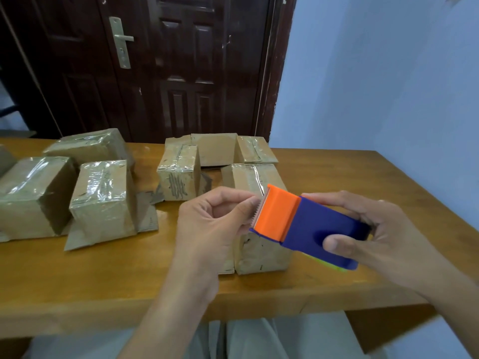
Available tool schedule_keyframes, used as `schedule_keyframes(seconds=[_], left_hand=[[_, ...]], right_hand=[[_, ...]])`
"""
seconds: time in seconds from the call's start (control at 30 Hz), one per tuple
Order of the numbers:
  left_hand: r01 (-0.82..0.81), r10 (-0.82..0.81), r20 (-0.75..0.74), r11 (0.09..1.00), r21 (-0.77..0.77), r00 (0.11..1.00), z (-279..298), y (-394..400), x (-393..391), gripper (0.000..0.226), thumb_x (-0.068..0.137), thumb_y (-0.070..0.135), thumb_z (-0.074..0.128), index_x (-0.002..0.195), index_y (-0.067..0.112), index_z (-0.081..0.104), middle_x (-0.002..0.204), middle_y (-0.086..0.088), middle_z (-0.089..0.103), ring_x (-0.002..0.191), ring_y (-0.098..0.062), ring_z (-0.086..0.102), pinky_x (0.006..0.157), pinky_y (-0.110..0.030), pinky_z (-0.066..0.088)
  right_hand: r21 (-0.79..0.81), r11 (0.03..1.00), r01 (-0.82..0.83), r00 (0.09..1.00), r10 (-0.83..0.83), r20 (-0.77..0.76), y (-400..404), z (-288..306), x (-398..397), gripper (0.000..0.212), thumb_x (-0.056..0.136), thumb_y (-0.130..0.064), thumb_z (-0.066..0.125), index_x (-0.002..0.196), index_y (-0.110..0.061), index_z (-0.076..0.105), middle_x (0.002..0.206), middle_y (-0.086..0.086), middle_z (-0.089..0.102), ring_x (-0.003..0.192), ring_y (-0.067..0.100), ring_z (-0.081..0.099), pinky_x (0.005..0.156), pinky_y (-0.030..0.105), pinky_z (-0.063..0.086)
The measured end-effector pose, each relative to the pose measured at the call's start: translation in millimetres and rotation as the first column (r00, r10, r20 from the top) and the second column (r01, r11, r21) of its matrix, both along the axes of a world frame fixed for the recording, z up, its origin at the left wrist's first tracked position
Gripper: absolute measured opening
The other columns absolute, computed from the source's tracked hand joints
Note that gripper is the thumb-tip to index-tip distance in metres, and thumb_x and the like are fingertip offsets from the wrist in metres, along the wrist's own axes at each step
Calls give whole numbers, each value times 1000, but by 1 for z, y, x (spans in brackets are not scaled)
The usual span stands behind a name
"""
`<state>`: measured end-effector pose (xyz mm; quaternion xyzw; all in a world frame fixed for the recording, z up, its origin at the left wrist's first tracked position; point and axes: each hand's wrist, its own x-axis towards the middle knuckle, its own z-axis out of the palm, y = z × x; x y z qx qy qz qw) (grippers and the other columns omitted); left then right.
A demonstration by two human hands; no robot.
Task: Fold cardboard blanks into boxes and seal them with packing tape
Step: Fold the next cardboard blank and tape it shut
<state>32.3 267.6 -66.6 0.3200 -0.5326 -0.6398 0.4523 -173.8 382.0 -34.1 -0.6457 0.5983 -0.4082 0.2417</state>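
My right hand [373, 229] grips a blue and orange tape dispenser [305, 226] above the table, thumb on its near side and fingers round the far side. My left hand [215, 221] has its thumb and forefinger pinched together at the dispenser's serrated orange end; the clear tape itself is too faint to make out. Right under the dispenser stands a cardboard box [259, 252] with tape along its top, partly hidden by both hands.
Several taped boxes stand on the wooden table [103, 270]: three at the left [103, 200], one in the middle [178, 172], and an opened flat blank [216, 149] at the back. A dark door is behind, a blue wall to the right.
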Motion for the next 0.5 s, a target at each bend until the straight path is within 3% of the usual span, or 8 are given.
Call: schedule_keyframes(seconds=[0.17,0.3,0.5], left_hand=[[-159,159,-17,987,-19,987,-8,17,4,6,82,13,80,87,9,81,76,-8,79,65,-14,75,58,-20,58],[-359,364,-115,931,65,924,-9,7,21,13,74,13,80,86,8,79,74,-11,78,59,-15,74,55,-20,58],[-338,339,12,934,114,941,-23,9,5,7,79,9,80,84,5,79,76,-15,78,63,-23,76,54,-22,60]], right_hand=[[70,997,-11,1000,9,29,8,8,-9,50,78,-35,75,124,-55,66,109,-7,79,95,14,77,74,20,60],[118,993,29,997,-36,63,15,25,-40,49,69,-41,78,117,-52,72,97,1,81,85,22,79,70,25,62],[321,945,-63,997,72,-15,-1,39,-93,46,74,-27,77,116,-45,75,95,9,81,82,30,79,71,32,64]])
